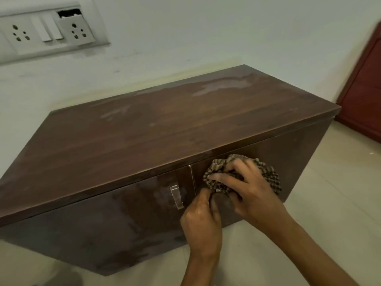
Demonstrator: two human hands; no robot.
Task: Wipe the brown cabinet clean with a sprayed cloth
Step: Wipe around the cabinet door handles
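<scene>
Brown cabinet (165,129), low and wide with two front doors, fills the middle of my view and stands on a pale tiled floor (329,182) against a white wall (185,38); its top runs from about eight o'clock up toward two o'clock; pale dusty smears show on that top near the back edge, toward one o'clock, and fainter ones toward eleven o'clock, so I judge the top is not yet clean, though I cannot tell whether it has been wiped at all; the left door (103,219) carries cloudy streaks that could be damp wiping marks or dirt, I cannot say which; the right door (288,153) is where the work is now, at about five o'clock from centre; a switchboard (47,32) with sockets sits on the wall at ten o'clock, and a reddish wooden piece of furniture (365,89) stands at three o'clock; my right hand (247,188) presses a bunched checked cloth (270,176) against the upper part of the right door, fingers curled and clamped into the fabric; my left hand (203,221), just below and touching the cloth's lower edge, pinches or tucks it with the thumb and fingertips; a small metal handle (176,196) on the left door lies just beside my left hand, at nine o'clock from it; much of the job seems left: the top, both sides, and most of the fronts.
</scene>
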